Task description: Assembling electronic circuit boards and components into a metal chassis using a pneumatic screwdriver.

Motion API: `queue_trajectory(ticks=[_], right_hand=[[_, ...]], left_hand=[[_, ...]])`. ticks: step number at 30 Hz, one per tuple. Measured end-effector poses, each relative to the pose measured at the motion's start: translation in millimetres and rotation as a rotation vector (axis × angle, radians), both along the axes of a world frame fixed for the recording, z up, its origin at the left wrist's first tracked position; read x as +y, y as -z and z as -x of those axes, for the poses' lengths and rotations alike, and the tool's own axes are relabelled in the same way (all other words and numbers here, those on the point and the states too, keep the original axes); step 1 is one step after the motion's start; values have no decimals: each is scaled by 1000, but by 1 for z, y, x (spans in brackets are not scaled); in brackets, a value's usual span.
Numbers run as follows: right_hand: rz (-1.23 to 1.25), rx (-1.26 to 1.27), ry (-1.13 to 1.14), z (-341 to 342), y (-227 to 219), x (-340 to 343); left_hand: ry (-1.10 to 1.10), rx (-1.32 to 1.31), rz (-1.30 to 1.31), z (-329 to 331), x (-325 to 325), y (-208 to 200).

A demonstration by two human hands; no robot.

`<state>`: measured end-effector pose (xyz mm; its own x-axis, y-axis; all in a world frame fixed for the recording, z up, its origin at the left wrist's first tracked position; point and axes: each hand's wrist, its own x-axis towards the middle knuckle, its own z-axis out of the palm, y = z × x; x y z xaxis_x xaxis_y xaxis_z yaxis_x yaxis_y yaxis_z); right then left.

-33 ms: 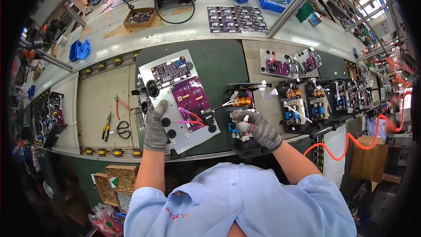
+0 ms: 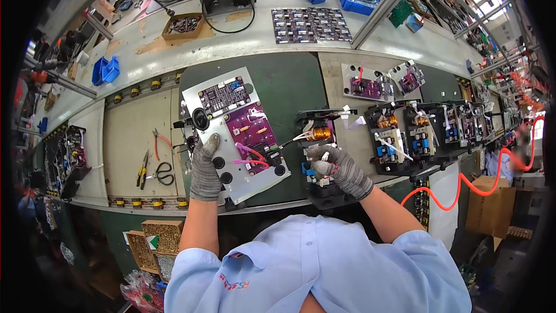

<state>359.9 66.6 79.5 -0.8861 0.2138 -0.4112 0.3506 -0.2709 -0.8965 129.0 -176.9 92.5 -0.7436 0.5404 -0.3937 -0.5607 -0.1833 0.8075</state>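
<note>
The gloved left hand (image 2: 204, 165) lies flat on a tilted grey metal plate (image 2: 255, 177) — fingers spread, not gripping — beside the purple circuit boards (image 2: 250, 130) mounted on it. The plate rests on the green mat (image 2: 289, 84) of the tabletop, in front of the person. The gloved right hand (image 2: 341, 168) — fingers curled — grasps parts atop a black housing (image 2: 324, 188) holding a copper coil (image 2: 319, 133). Pliers and scissors (image 2: 153, 171) lie well left.
</note>
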Motion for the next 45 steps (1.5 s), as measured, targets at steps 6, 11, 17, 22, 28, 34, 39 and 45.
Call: queue_trajectory(ticks=[6,11,17,22,28,34,39,45], right_hand=[[-345,26,-14,-19,-1,8],[-374,91,-36,-42,7,23],[66,308,61,-57,7,20],[-23,195,203,-58,22,37],[-259,204,121,-88,15,57],[-41,84,126,-120,-22,77],[-54,221,544,-112,-56,86],[283,553,560,-98,-64,109]], left_hand=[[-134,103,222,-11,16,-23],[30,34,-74,34,3,-2],[-56,49,26,13,55,-13],[-4,64,91,-10,69,-19],[55,153,180,-25,75,-6],[44,49,184,-33,80,-8],[53,233,288,-35,81,-7],[152,293,238,-41,78,-26]])
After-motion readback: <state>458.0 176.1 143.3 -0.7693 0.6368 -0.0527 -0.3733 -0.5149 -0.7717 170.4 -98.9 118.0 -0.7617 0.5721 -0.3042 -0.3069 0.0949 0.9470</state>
